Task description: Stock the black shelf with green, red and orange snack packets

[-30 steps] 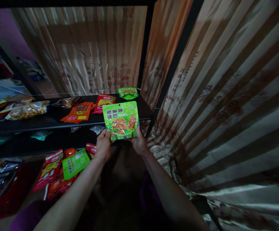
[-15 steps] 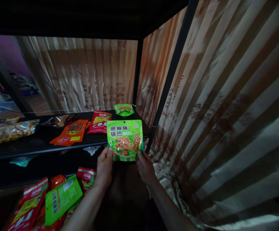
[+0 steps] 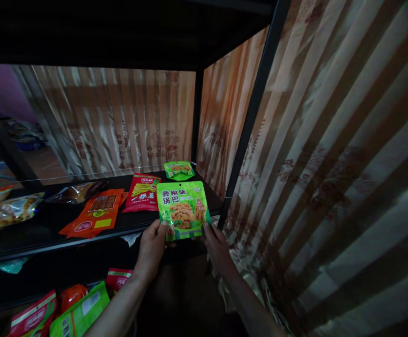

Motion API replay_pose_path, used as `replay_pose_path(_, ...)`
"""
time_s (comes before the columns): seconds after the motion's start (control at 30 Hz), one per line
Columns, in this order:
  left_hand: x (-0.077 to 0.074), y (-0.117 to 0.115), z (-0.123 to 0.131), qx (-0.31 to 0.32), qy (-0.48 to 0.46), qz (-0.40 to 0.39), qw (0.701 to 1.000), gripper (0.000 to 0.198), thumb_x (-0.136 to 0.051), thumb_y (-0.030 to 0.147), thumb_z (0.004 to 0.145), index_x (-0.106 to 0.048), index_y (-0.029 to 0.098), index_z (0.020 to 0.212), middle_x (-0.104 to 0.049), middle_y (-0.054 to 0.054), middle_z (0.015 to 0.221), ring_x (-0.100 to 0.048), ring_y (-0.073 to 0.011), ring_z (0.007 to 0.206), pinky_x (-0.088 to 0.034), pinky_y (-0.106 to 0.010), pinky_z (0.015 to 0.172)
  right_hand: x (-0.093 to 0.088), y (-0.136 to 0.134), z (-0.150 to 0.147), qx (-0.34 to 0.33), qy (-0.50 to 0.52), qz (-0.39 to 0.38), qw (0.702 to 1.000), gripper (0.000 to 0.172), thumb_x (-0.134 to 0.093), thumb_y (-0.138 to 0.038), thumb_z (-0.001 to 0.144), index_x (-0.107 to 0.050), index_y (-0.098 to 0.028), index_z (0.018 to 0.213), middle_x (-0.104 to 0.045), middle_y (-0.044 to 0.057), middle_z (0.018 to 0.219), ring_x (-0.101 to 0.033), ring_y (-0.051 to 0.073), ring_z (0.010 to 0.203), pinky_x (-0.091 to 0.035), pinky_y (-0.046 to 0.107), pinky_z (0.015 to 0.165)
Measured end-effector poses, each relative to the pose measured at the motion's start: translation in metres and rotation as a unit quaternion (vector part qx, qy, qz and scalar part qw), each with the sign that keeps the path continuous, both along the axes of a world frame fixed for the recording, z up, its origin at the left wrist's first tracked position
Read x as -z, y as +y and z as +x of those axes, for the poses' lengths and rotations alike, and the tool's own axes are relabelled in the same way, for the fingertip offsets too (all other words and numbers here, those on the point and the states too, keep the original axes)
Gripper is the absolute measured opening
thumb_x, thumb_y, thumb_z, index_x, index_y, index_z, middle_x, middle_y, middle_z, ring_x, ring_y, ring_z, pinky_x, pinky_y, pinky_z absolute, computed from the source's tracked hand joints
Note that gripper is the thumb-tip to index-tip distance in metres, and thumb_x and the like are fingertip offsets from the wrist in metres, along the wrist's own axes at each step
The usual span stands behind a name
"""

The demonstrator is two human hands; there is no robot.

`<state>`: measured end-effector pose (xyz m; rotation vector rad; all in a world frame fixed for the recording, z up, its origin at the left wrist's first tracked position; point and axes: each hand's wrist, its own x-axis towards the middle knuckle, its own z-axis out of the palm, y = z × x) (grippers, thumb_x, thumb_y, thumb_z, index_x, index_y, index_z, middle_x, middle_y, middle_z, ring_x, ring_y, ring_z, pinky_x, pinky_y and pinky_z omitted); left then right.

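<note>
A green snack packet with Chinese lettering is held upright by its lower corners in front of the black shelf. My left hand pinches its bottom left corner, and my right hand pinches the bottom right. Behind it, at the back right of the shelf, a second green packet lies flat. A red packet sits just left of the held one, and orange packets lie further left.
A black upright post stands right of my hands, with striped curtain beyond it. Clear bags of snacks lie at the shelf's left end. Red and green packets are piled below.
The view has tilted upward, showing the underside of the shelf above. The green packet has moved nearer the shelf edge, still gripped by both hands.
</note>
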<state>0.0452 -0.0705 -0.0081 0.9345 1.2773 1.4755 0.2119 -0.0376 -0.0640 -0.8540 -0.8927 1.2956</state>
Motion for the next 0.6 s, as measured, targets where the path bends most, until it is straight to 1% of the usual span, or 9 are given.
replay_pose_path(0.1,-0.017,0.034,0.001,-0.015,0.0,0.002,1.0,0.021,-0.063,0.038,0.071,-0.063,0.017,0.072,-0.062,-0.002,0.068,-0.056,-0.0138,0.056,-0.05,-0.025,0.045,-0.03,0.027,-0.005,-0.017,-0.021,0.036,0.999,0.044,-0.068,-0.052,0.072,-0.066,-0.022,0.105,-0.07,0.004,0.102,-0.067,0.021,0.083,-0.06,0.034,0.066)
replay_pose_path(0.17,-0.028,0.062,0.004,-0.036,0.007,-0.009,0.999,0.015,-0.059,0.029,0.075,-0.06,0.015,0.069,-0.059,-0.002,0.066,-0.055,-0.0119,0.053,-0.049,-0.023,0.044,-0.044,0.052,-0.007,-0.002,-0.032,0.042,0.999,0.043,-0.068,-0.05,0.071,-0.066,-0.022,0.103,-0.071,0.003,0.097,-0.067,0.018,0.078,-0.059,0.029,0.061)
replay_pose_path(0.2,-0.031,0.076,0.006,-0.054,0.01,-0.008,0.998,0.012,-0.056,0.025,0.077,-0.059,0.015,0.07,-0.059,-0.001,0.066,-0.054,-0.0108,0.052,-0.048,-0.022,0.044,-0.048,0.066,-0.007,0.009,-0.036,0.03,0.999,0.041,-0.07,-0.049,0.07,-0.066,-0.022,0.1,-0.071,0.002,0.092,-0.067,0.016,0.074,-0.058,0.027,0.059)
replay_pose_path(0.27,-0.036,0.103,0.012,-0.081,0.018,-0.01,0.996,0.011,-0.053,0.02,0.079,-0.058,0.015,0.069,-0.058,-0.001,0.067,-0.053,-0.0094,0.052,-0.048,-0.021,0.045,-0.055,0.094,-0.007,0.025,-0.067,0.022,0.997,0.033,-0.07,-0.044,0.071,-0.068,-0.02,0.093,-0.071,0.001,0.085,-0.065,0.013,0.07,-0.055,0.023,0.058)
replay_pose_path(0.33,-0.036,0.127,0.017,-0.101,0.025,-0.016,0.994,0.012,-0.053,0.019,0.079,-0.056,0.016,0.068,-0.059,-0.001,0.068,-0.054,-0.0096,0.053,-0.05,-0.022,0.048,-0.058,0.12,-0.007,0.04,-0.071,0.01,0.997,0.025,-0.068,-0.039,0.073,-0.068,-0.019,0.087,-0.07,0.0,0.079,-0.064,0.011,0.066,-0.051,0.019,0.055)
replay_pose_path(0.43,-0.029,0.152,0.022,-0.115,0.059,-0.015,0.991,0.013,-0.053,0.02,0.078,-0.054,0.017,0.065,-0.06,-0.003,0.072,-0.058,-0.0125,0.058,-0.052,-0.026,0.052,-0.057,0.149,-0.005,0.066,-0.08,-0.008,0.995,0.014,-0.066,-0.033,0.075,-0.065,-0.019,0.078,-0.067,-0.002,0.071,-0.06,0.009,0.06,-0.049,0.018,0.052)
replay_pose_path(0.53,-0.021,0.169,0.024,-0.124,0.084,-0.023,0.989,0.011,-0.053,0.02,0.076,-0.054,0.018,0.065,-0.062,-0.006,0.076,-0.062,-0.0177,0.064,-0.053,-0.031,0.053,-0.054,0.166,-0.005,0.09,-0.114,-0.03,0.989,0.009,-0.062,-0.026,0.077,-0.063,-0.019,0.073,-0.063,-0.004,0.063,-0.057,0.009,0.056,-0.049,0.018,0.051)
replay_pose_path(0.6,-0.015,0.177,0.023,-0.124,0.09,-0.028,0.988,0.01,-0.054,0.019,0.075,-0.053,0.018,0.065,-0.062,-0.008,0.078,-0.062,-0.0196,0.065,-0.052,-0.032,0.052,-0.052,0.173,-0.006,0.104,-0.142,-0.043,0.983,0.009,-0.058,-0.021,0.079,-0.063,-0.018,0.073,-0.061,-0.004,0.061,-0.056,0.009,0.054,-0.048,0.018,0.05)
